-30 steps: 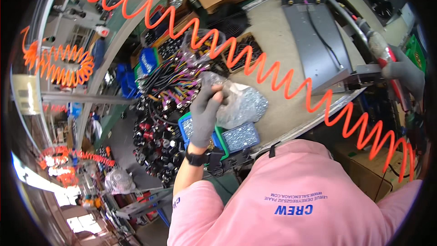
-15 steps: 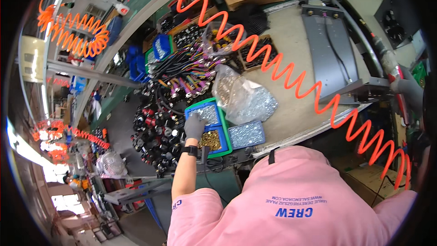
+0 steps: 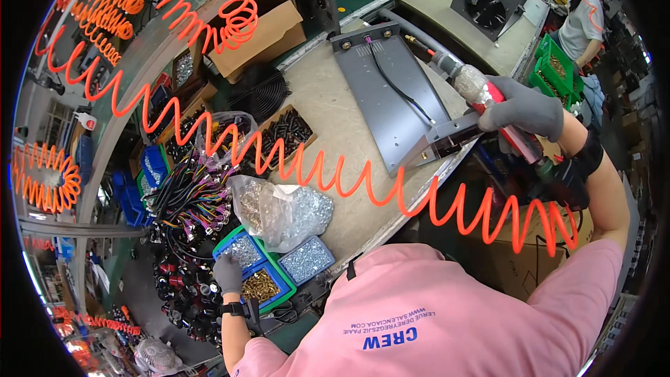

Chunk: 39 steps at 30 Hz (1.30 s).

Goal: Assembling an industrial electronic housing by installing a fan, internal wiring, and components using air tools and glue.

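Note:
My left hand [image 3: 227, 274], in a grey glove, is at the edge of a blue bin of silver screws [image 3: 244, 251]; its fingertips are hidden from view. Below that bin lies a second blue bin with brass-coloured screws [image 3: 259, 285], both inside a green tray [image 3: 287, 296]. My right hand [image 3: 527, 108], gloved too, is wrapped round a power screwdriver [image 3: 494, 98] with a red and taped body. Its thin tip points up and left, over the far edge of a grey metal panel [image 3: 384, 91]. A black cable [image 3: 398, 82] lies along this panel.
An orange coiled hose [image 3: 342, 181] hangs across the bench. Beside the tray are a plastic bag of screws [image 3: 307, 213] and a blue box of silver parts [image 3: 307, 260]. Cables, black knobs [image 3: 174, 283] and a cardboard box [image 3: 255, 42] stand left. A co-worker [image 3: 579, 31] is far right.
The view has swung right, bringing my right hand and the screwdriver into sight, along with the co-worker. My left hand is still by the silver screws.

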Each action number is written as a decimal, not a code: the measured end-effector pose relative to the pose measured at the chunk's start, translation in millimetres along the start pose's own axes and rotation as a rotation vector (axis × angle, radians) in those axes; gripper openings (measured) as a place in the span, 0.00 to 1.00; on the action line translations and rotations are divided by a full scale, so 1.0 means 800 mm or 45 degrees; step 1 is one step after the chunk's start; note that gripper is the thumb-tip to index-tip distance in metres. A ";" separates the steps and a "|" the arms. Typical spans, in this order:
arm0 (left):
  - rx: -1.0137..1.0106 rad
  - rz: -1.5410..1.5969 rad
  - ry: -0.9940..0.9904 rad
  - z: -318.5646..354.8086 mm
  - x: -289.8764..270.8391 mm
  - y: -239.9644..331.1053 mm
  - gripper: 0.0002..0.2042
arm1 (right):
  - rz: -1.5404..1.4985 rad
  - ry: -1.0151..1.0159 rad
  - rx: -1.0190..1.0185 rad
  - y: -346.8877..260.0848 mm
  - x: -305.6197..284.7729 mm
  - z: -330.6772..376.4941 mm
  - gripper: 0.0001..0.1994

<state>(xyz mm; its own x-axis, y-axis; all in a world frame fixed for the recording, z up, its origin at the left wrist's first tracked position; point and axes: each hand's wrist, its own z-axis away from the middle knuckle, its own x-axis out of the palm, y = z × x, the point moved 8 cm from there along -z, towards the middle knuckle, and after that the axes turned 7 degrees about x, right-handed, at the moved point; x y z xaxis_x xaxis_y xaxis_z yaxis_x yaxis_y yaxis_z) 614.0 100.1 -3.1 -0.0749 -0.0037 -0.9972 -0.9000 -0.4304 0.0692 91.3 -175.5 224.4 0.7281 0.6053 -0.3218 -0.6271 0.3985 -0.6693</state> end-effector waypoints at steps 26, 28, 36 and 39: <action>0.362 2.345 -1.251 -0.113 -0.140 0.521 0.09 | -0.018 0.010 0.058 0.002 0.000 -0.003 0.29; 0.272 2.414 -1.463 -0.109 -0.122 0.554 0.09 | -0.087 -0.003 0.131 0.001 0.001 0.000 0.29; 0.640 2.170 -1.588 -0.095 -0.099 0.595 0.08 | -0.033 0.042 0.130 0.000 -0.009 -0.009 0.32; 0.658 2.178 -1.687 -0.095 -0.099 0.598 0.08 | 0.103 0.070 0.076 -0.001 -0.012 -0.009 0.34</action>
<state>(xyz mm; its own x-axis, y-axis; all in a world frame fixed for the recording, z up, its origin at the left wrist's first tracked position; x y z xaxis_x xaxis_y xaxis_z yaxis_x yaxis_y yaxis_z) 221.7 -174.1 106.7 -0.6366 0.5210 0.5686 0.3332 -0.4791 0.8120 87.1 -186.6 223.2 0.6874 0.5991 -0.4105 -0.6987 0.3912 -0.5990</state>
